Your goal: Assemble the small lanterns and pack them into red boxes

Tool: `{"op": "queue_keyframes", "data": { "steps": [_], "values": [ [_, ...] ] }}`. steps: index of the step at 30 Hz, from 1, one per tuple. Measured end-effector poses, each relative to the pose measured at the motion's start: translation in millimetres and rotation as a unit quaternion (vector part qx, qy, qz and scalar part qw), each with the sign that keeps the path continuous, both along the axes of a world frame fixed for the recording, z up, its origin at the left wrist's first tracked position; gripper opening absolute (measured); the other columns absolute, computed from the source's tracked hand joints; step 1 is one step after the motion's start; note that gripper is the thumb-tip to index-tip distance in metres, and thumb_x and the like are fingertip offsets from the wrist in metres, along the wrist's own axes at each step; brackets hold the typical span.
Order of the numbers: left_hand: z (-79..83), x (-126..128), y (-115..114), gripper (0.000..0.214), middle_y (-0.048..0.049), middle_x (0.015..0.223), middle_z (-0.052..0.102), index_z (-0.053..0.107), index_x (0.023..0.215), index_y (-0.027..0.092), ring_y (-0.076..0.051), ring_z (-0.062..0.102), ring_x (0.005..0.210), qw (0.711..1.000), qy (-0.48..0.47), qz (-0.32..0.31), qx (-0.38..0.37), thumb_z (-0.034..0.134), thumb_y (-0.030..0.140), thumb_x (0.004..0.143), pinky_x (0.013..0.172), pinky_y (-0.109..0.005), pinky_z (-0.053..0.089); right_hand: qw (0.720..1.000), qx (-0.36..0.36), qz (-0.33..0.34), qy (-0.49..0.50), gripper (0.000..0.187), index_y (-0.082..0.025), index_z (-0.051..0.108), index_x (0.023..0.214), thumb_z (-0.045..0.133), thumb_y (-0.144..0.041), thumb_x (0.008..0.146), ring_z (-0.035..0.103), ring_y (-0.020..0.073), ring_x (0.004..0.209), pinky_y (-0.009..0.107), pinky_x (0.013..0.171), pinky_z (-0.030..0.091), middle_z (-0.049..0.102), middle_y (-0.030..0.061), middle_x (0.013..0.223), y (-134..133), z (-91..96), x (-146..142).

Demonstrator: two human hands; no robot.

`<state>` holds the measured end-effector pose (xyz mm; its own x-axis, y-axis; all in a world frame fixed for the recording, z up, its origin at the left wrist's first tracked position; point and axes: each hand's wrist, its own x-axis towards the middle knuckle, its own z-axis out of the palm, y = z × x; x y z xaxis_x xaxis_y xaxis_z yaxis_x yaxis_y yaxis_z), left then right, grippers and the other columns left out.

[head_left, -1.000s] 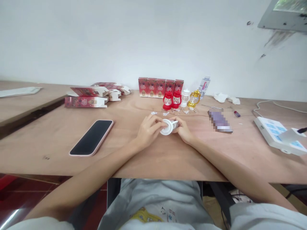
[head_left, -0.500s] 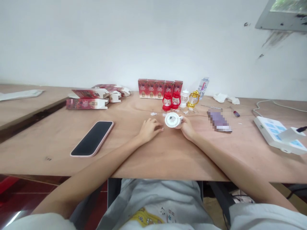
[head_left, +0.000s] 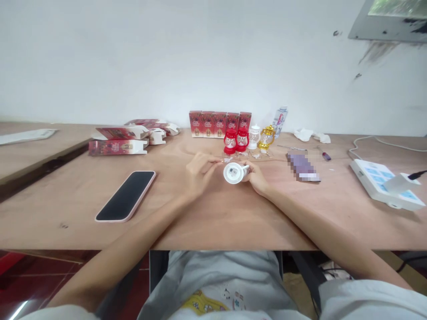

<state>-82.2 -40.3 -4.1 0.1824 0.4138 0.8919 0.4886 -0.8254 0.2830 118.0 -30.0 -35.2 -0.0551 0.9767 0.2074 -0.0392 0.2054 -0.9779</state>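
My right hand (head_left: 256, 178) is closed on a small white lantern (head_left: 234, 174), tipped so that its round open underside faces me. Its inside shows small dark and metallic parts. Just left of the lantern, my left hand (head_left: 202, 172) is slightly blurred, with thumb and fingertips pinched together near the lantern's rim. Whatever lies between those fingertips is too small to make out. Beyond the hands stand two red lanterns (head_left: 230, 142), another white lantern (head_left: 254, 137) and a gold lantern (head_left: 266, 138). Small clear pieces (head_left: 256, 154) are scattered before them.
Several red boxes (head_left: 220, 124) stand upright against the wall. Opened red cartons (head_left: 117, 147) lie at the left. A phone (head_left: 126, 196) rests on the table's near left. At right are a pixelated purple packet (head_left: 302, 165), a screwdriver (head_left: 326, 156), tissues (head_left: 303, 134) and a power strip (head_left: 383, 184).
My left hand has lifted, its fingers drawn together into a pinch close to the lantern. A small pale piece on the table near that hand no longer shows. The right hand keeps its hold.
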Motion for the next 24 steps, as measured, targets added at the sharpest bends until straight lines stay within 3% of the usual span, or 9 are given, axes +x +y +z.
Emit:
{"op": "queue_keyframes", "data": {
  "steps": [5, 11, 15, 17, 20, 24],
  "values": [
    [6.1, 2, -13, 0.015, -0.0032, 0.087, 0.073, 0.066, 0.094, 0.02, -0.014, 0.06, 0.077, 0.985, 0.141, -0.057, 0.082, 0.051, 0.022, 0.092, 0.072, -0.03, 0.047, 1.0, -0.005, 0.028, -0.01, 0.029, -0.021, 0.06, 0.074, 0.058, -0.018, 0.046, 0.05, 0.0136, 0.069, 0.025, 0.065, 0.039, 0.059, -0.0049, 0.07, -7, 4.6, -5],
    [-2.3, 3, -8, 0.013, -0.0034, 0.084, 0.071, 0.068, 0.094, 0.023, -0.016, 0.054, 0.077, 0.973, 0.196, -0.01, 0.122, 0.055, 0.025, 0.089, 0.066, -0.031, 0.039, 0.999, -0.024, 0.036, 0.013, 0.029, -0.021, 0.059, 0.073, 0.057, -0.017, 0.045, 0.05, 0.0134, 0.068, 0.025, 0.063, 0.04, 0.059, -0.0054, 0.069, -10, 6.4, -9],
    [-0.9, 3, -9, 0.015, -0.0035, 0.088, 0.07, 0.068, 0.098, 0.024, -0.016, 0.054, 0.078, 0.974, 0.177, -0.004, 0.141, 0.056, 0.022, 0.088, 0.068, -0.031, 0.039, 0.999, -0.019, 0.027, 0.033, 0.027, -0.02, 0.06, 0.071, 0.059, -0.015, 0.044, 0.05, 0.013, 0.069, 0.024, 0.064, 0.039, 0.061, -0.0051, 0.071, -7, 3.7, -8],
    [-0.4, 2, -5, 0.019, -0.005, 0.091, 0.067, 0.067, 0.103, 0.023, -0.016, 0.054, 0.08, 0.984, 0.143, 0.001, 0.104, 0.053, 0.023, 0.09, 0.071, -0.031, 0.041, 0.998, -0.024, 0.015, 0.051, 0.026, -0.02, 0.06, 0.069, 0.062, -0.016, 0.044, 0.051, 0.0134, 0.071, 0.025, 0.065, 0.04, 0.061, -0.0052, 0.071, -4, 1.4, -7],
    [-3.4, 1, 15, 0.025, -0.0063, 0.091, 0.065, 0.067, 0.106, 0.021, -0.017, 0.055, 0.085, 0.991, 0.129, 0.035, -0.014, 0.045, 0.024, 0.093, 0.078, -0.031, 0.042, 0.995, -0.04, -0.012, 0.095, 0.029, -0.021, 0.06, 0.071, 0.067, -0.016, 0.043, 0.054, 0.0157, 0.076, 0.027, 0.07, 0.041, 0.062, -0.0051, 0.072, 3, -2.4, -3],
    [-12.9, 10, 59, 0.023, -0.0082, 0.094, 0.066, 0.071, 0.1, 0.021, -0.024, 0.054, 0.095, 0.94, 0.269, 0.108, -0.182, 0.05, 0.024, 0.089, 0.082, -0.036, 0.04, 0.99, -0.033, -0.043, 0.127, 0.033, -0.022, 0.06, 0.072, 0.071, -0.018, 0.041, 0.057, 0.0179, 0.081, 0.029, 0.075, 0.043, 0.065, -0.0047, 0.073, 14, -5.8, 9]
  ]
}}
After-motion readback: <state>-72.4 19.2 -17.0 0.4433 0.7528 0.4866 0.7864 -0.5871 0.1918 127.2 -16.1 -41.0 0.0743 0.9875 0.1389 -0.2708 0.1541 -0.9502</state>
